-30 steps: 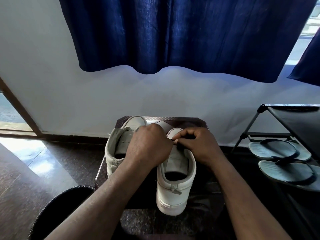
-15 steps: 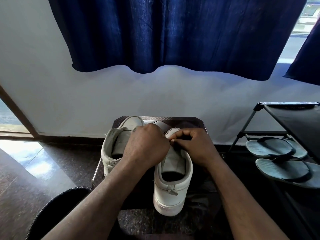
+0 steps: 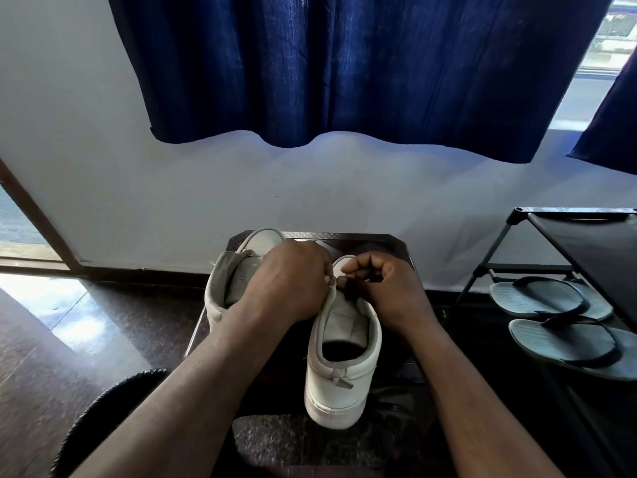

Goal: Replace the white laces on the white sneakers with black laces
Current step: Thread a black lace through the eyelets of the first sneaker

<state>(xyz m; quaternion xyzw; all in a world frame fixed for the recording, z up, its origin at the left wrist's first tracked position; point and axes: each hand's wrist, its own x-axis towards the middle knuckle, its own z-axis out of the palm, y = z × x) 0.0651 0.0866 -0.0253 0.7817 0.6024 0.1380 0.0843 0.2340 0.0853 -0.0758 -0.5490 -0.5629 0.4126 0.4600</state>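
Tabletop (image 3: 379, 243) steady; your left hand (image 3: 293, 284) now pinches the eyelet edge of the near sneaker (image 3: 341, 374); your right hand (image 3: 387, 288) curls beside it, its hold hidden; probably mid-threading.

Two bare forearms fill the lower part of the view. The left forearm (image 3: 193, 391) comes in from about 7 o'clock and the right forearm (image 3: 465, 391) from about 5 o'clock, each narrowing toward its wrist. The left hand (image 3: 293, 281) and right hand (image 3: 382, 288) are likewise uncovered, with rounded knuckles and faint tendon ridges across their backs.
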